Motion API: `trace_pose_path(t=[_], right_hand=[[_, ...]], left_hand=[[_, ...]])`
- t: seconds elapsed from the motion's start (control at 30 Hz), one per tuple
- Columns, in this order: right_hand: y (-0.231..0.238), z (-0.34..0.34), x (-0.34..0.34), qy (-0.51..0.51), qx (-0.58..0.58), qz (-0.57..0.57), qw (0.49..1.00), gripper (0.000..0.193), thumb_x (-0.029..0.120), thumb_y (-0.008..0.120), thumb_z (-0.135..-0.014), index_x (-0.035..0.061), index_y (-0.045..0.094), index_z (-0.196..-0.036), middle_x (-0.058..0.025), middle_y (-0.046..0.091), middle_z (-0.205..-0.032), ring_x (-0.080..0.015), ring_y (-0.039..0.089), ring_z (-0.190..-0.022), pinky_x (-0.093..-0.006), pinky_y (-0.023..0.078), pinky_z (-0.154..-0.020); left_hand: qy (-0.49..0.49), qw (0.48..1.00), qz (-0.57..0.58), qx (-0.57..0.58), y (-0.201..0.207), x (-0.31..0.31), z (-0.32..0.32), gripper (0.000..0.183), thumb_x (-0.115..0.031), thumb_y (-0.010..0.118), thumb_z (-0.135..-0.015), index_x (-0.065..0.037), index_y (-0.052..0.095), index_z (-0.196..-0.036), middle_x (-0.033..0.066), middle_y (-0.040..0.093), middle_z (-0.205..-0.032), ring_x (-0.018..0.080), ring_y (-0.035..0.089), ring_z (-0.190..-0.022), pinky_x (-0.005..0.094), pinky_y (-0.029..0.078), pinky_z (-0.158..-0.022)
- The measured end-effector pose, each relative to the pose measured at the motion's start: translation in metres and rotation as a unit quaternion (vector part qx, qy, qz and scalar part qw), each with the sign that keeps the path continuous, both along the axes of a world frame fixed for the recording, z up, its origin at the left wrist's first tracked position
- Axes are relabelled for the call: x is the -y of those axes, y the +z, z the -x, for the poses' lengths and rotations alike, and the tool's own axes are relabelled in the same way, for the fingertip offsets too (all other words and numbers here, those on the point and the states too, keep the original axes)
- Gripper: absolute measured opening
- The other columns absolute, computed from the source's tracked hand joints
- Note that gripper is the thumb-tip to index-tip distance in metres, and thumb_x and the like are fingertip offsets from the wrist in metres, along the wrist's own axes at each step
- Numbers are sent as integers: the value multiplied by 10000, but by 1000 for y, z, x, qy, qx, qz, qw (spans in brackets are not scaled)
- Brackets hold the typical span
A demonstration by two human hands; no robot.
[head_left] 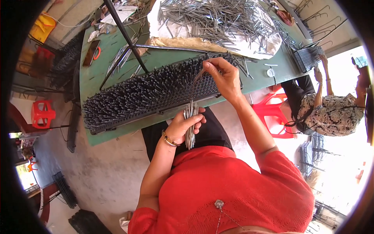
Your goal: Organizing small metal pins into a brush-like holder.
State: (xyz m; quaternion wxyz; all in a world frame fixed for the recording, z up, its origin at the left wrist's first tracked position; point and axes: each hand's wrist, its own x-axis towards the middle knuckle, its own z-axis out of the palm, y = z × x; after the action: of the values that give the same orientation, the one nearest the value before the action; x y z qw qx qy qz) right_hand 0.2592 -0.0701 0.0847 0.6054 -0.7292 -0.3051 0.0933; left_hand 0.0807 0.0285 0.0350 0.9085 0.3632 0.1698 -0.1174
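Observation:
My left hand (186,125) is closed around a bundle of thin silvery metal rods (190,134), held upright in front of my waist. My right hand (226,78) hovers over the right part of a long black rack (156,111), thumb and forefinger pinched on what looks like a thin metal rod (198,79), partly blurred. The rack has a honeycomb of small holes. Dark rods (132,91) stand packed in its left and far parts, while bare holes (200,90) show at the near right.
A green table (91,76) carries the rack, a heap of loose rods (218,19) on pale sheeting, a phone (91,52) and orange-handled scissors (97,53). A black metal frame (124,35) rises behind the rack. At right, another person (331,113) works beside a red stool (272,113).

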Motion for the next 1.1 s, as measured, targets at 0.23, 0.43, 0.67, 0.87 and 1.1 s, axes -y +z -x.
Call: trace_pose_path(t=[0.23,0.43,0.67,0.87,1.1], right_hand=[[-5,4,-3,-14,107,26,994,158,137,660,-869,-6,660,-934,-34,651,-800,-83,594,-736,-228,474,-673],[5,18,3,21,-47,13,999,213,180,673,-868,-28,667,-911,-36,658,-769,-72,593,-697,-221,491,-638],[-8,24,8,117,-177,53,976,297,252,688,-856,-39,677,-914,-32,649,-718,-58,578,-632,-217,484,-562],[-13,18,12,140,-191,72,969,292,248,667,-874,-43,671,-895,-22,639,-709,-58,568,-629,-216,475,-565],[3,5,8,104,-19,43,993,218,182,634,-892,-32,652,-929,-39,640,-765,-81,582,-693,-241,486,-628]], left_hand=[[41,998,23,-33,-10,1,7,277,-171,602,-902,-46,542,-1141,51,604,-865,51,506,-647,199,433,-522],[120,988,84,-37,-10,-2,7,292,-263,576,-929,-65,546,-1142,52,603,-936,45,446,-661,177,364,-503],[129,991,12,-25,-12,6,8,215,-260,627,-895,-95,581,-1025,51,618,-896,50,493,-620,188,389,-450],[137,987,-64,-50,-10,10,7,233,-246,640,-884,-73,578,-1027,65,636,-877,57,515,-579,201,417,-442],[144,986,-68,-53,-6,11,6,221,-216,595,-910,-78,589,-1083,66,638,-971,48,493,-599,181,371,-447]])
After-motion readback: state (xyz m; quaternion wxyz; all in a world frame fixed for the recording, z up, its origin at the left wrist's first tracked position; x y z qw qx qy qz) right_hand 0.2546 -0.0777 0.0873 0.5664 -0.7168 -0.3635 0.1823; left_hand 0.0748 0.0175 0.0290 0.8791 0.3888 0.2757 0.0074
